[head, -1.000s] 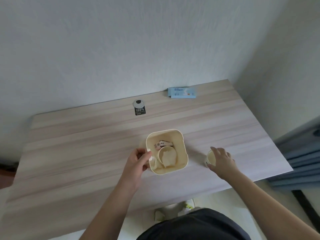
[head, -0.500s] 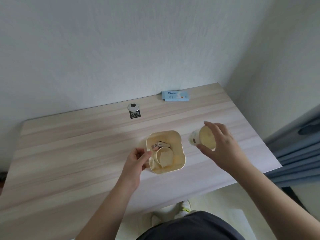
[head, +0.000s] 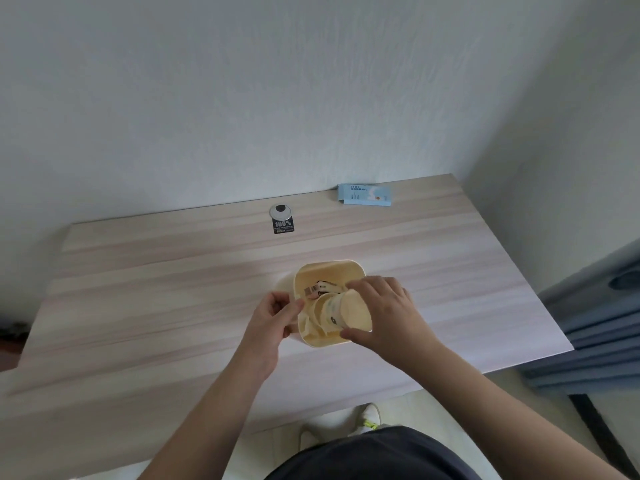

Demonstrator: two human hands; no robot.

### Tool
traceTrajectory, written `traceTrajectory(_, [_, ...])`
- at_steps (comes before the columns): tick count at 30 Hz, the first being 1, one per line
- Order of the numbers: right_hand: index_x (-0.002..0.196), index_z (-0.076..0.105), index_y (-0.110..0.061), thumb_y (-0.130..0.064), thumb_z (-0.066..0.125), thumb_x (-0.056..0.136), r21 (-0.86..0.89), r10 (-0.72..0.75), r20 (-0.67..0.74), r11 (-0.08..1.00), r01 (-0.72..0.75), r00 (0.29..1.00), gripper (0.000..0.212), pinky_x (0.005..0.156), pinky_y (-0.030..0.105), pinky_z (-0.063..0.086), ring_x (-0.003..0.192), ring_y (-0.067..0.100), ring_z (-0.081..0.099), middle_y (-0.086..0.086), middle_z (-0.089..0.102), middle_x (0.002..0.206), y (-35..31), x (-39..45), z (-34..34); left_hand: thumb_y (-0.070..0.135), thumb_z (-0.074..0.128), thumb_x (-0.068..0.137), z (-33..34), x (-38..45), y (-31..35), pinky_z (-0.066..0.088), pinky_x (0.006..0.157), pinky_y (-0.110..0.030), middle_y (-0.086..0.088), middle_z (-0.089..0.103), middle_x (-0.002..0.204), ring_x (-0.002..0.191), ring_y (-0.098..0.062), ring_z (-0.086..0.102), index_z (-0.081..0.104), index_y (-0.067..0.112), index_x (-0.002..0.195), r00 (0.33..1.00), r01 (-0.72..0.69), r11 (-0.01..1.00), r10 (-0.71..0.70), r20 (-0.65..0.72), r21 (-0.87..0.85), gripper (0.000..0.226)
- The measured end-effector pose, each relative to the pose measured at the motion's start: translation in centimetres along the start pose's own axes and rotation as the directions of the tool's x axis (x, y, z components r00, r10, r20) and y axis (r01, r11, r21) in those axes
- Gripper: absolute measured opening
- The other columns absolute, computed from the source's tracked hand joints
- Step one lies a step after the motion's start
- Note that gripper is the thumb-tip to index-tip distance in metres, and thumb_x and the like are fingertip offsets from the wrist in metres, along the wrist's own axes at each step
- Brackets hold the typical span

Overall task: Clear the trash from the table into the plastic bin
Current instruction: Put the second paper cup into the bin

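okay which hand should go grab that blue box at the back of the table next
Right. The blue box lies at the back right, on the right hand's side. That hand only has to release the paper cup into the bin, while the left hand grips the bin's rim.

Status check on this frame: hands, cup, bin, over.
Left hand grips the bin rim. Right hand holds paper cup tilted over bin mouth. Nothing blocking.

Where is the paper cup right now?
In the head view, the paper cup is held tilted by the right hand over the bin, which the left hand grips.
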State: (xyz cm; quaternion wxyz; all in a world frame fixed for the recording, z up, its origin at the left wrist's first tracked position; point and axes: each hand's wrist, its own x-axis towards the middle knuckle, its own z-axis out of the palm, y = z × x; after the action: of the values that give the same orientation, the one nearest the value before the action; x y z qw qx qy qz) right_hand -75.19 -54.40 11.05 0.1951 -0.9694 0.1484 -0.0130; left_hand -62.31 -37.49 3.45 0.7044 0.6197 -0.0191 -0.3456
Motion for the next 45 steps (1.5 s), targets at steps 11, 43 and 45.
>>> traceTrajectory(11, [0.141,0.035,-0.026,-0.042,0.074,0.077,-0.183,-0.022,0.115,0.982,0.043,0.993,0.076,0.105,0.033,0.031,0.125,0.023,0.037,0.001,0.043,0.135,-1.9,2.5,2.5,0.022,0.074,0.078,-0.4,-0.7,0.7,0.041,0.067,-0.040,-0.004,0.062,0.076,0.071,-0.023,0.056,0.060,0.010,0.090,1.000,-0.002,1.000,0.002,0.012,-0.018,0.022])
traceTrajectory(43, [0.129,0.051,-0.020,-0.036,0.055,0.093,0.038,0.108,0.113,0.993,-0.113,0.988,0.039,0.084,0.035,0.044,0.110,0.026,0.054,0.004,0.053,0.124,0.8,4.1,2.0,0.037,0.081,0.058,2.9,1.4,0.9,0.048,0.053,-0.024,0.001,0.064,0.072,0.062,-0.011,0.062,0.058,0.009,0.090,0.998,0.054,0.998,-0.053,0.046,-0.018,0.048])
traceTrajectory(45, [0.126,0.053,-0.022,-0.035,0.052,0.094,0.118,0.104,0.050,0.987,-0.109,0.993,0.034,0.081,0.035,0.048,0.105,0.023,0.058,0.001,0.056,0.122,2.1,3.5,0.8,0.042,0.081,0.052,3.7,2.0,0.9,0.047,0.056,-0.027,-0.002,0.062,0.075,0.063,-0.013,0.060,0.058,0.011,0.089,0.997,0.063,0.998,-0.063,0.033,-0.001,0.053])
